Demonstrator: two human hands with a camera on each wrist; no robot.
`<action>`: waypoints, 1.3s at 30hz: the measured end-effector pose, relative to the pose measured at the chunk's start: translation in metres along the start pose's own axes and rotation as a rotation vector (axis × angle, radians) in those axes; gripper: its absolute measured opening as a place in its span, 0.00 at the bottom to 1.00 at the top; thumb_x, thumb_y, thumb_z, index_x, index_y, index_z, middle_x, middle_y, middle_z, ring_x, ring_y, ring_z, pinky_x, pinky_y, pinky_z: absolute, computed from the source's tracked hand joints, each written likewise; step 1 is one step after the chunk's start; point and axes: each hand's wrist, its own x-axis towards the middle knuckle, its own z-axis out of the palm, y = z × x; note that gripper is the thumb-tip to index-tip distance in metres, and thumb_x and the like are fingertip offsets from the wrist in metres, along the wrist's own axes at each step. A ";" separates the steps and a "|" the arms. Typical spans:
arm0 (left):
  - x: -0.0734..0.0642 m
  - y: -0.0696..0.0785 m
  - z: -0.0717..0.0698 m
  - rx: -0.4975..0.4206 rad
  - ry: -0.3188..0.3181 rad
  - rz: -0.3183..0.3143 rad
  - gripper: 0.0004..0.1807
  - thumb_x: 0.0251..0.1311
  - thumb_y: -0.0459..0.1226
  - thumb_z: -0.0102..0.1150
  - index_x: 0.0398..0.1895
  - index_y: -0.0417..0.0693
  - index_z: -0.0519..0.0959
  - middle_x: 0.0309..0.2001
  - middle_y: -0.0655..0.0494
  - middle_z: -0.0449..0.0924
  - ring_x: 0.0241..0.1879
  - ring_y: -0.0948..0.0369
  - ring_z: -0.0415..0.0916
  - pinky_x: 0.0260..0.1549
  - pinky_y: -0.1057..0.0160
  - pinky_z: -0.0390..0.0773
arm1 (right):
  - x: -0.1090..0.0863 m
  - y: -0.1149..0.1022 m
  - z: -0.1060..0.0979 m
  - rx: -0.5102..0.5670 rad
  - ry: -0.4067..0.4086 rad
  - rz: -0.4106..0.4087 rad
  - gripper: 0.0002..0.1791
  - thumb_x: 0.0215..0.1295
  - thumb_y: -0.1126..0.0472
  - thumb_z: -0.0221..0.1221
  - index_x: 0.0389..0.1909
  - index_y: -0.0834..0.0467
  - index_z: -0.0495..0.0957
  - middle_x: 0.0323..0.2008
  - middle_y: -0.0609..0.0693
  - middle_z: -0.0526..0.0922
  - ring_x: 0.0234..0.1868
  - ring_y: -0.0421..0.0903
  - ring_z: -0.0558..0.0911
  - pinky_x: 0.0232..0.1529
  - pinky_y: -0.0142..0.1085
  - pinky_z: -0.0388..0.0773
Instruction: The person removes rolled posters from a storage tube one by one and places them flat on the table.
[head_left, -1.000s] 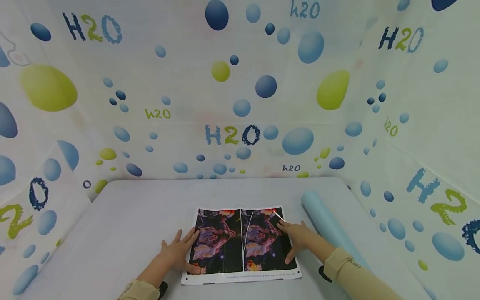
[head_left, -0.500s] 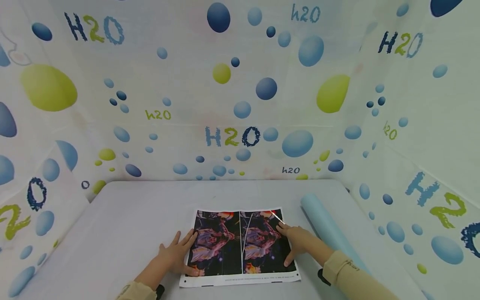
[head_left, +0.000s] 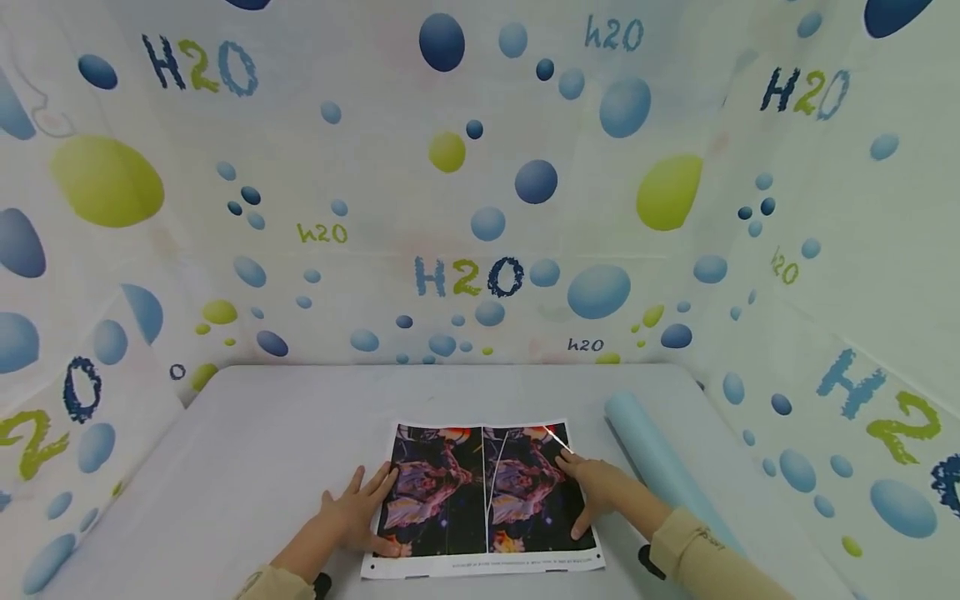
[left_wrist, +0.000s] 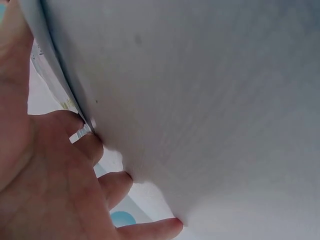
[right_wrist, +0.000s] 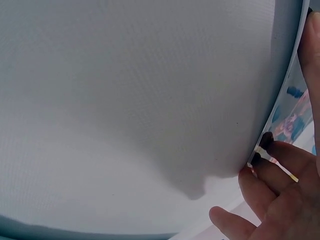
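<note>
A printed sheet (head_left: 442, 492) with two matching dark, colourful pictures and a white margin lies flat on the white table. At its left edge my left hand (head_left: 351, 518) rests with spread fingers, the thumb on the lower corner. Along the right edge my right hand (head_left: 600, 489) touches it, thumb apart from the fingers. In the left wrist view the left hand (left_wrist: 55, 175) has its fingertips against a pale surface; in the right wrist view the right hand (right_wrist: 282, 200) has its fingers bent slightly near an edge. Thin white streaks cross the right picture; I cannot tell whether they are glare or creases.
A long light-blue roll (head_left: 667, 467) lies slantwise on the table, to the right of the sheet and partly behind the right forearm. A white cloth backdrop (head_left: 375, 150) printed with bubbles and "H2O" encloses the table (head_left: 285, 433) at the back and sides.
The head view has tilted slightly, so everything sits a little lower in it. The hands and the sheet keep the same places relative to each other.
</note>
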 end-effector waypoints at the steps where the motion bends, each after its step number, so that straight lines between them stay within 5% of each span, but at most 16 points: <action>1: 0.000 0.000 0.000 0.000 0.004 0.000 0.62 0.30 0.63 0.68 0.68 0.43 0.53 0.70 0.48 0.47 0.66 0.38 0.44 0.46 0.24 0.51 | 0.000 0.000 0.000 -0.002 0.003 -0.002 0.61 0.25 0.44 0.75 0.65 0.61 0.60 0.67 0.57 0.57 0.63 0.59 0.64 0.59 0.53 0.63; 15: -0.005 0.006 0.002 -0.012 -0.017 -0.016 0.62 0.30 0.63 0.68 0.68 0.42 0.53 0.70 0.47 0.47 0.66 0.37 0.43 0.46 0.23 0.50 | -0.006 -0.003 -0.001 -0.010 -0.010 -0.012 0.60 0.25 0.46 0.76 0.65 0.63 0.61 0.67 0.58 0.58 0.63 0.57 0.64 0.58 0.50 0.65; 26: 0.004 0.010 -0.014 -0.012 -0.018 0.012 0.59 0.28 0.55 0.74 0.67 0.41 0.57 0.68 0.44 0.50 0.65 0.36 0.44 0.44 0.24 0.56 | -0.006 -0.002 0.003 -0.003 0.023 -0.049 0.61 0.27 0.43 0.75 0.65 0.64 0.60 0.66 0.59 0.58 0.62 0.59 0.65 0.57 0.51 0.65; 34: 0.008 0.028 -0.029 -0.019 0.145 0.116 0.51 0.22 0.43 0.79 0.60 0.42 0.69 0.67 0.39 0.52 0.66 0.38 0.44 0.47 0.27 0.56 | -0.007 -0.014 0.006 -0.220 0.064 -0.033 0.61 0.22 0.31 0.70 0.61 0.61 0.66 0.59 0.61 0.70 0.54 0.56 0.74 0.51 0.48 0.72; 39: 0.010 0.044 -0.029 0.104 0.303 0.220 0.36 0.32 0.35 0.76 0.53 0.41 0.76 0.63 0.41 0.62 0.65 0.42 0.51 0.50 0.31 0.59 | -0.012 -0.025 0.011 -0.429 0.125 -0.057 0.62 0.20 0.20 0.61 0.59 0.56 0.70 0.34 0.54 0.81 0.33 0.48 0.78 0.33 0.41 0.74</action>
